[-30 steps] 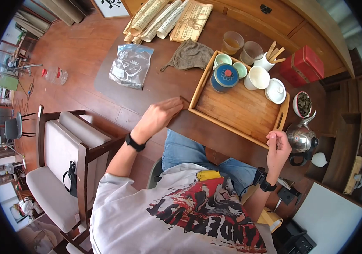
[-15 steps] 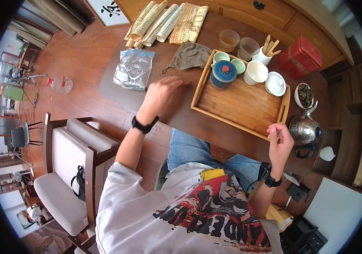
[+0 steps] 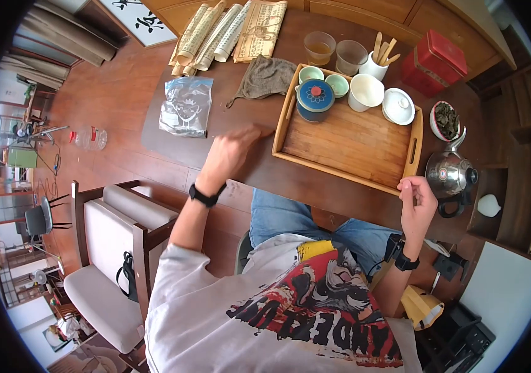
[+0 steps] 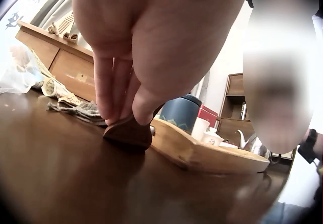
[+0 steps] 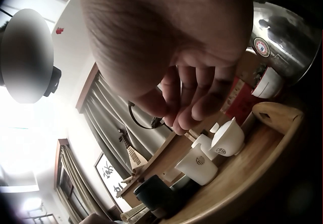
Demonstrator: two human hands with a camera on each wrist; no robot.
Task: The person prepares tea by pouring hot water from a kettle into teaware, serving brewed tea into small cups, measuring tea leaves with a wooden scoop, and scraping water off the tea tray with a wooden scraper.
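Note:
In the head view my left hand [image 3: 231, 152] is low over the table, left of the wooden tray [image 3: 340, 169]. Its thumb and fingers pinch a dark brown, curved-edged piece [image 4: 128, 134], seen close over the tabletop in the left wrist view; its kind cannot be told. By the tray's near right corner is my right hand [image 3: 419, 202], fingers loosely bent, nothing visible in them. On the tray stand a blue lidded jar [image 3: 314, 102], two pale green cups [image 3: 337, 85], a white cup [image 3: 365, 93] and a white lidded bowl [image 3: 398, 107].
Behind the tray are two glasses [image 3: 351, 59], a white holder [image 3: 374, 67] with wooden tools and a red box [image 3: 434, 64]. Right of it stand a bowl of leaves [image 3: 444, 121] and a steel kettle [image 3: 449, 173]. A brown cloth [image 3: 267, 78] and plastic bag [image 3: 186, 107] lie left.
My left hand has moved from the tray's near left corner toward the back of the table, then slightly back, still pinching the brown piece. The right hand stays by the tray's corner.

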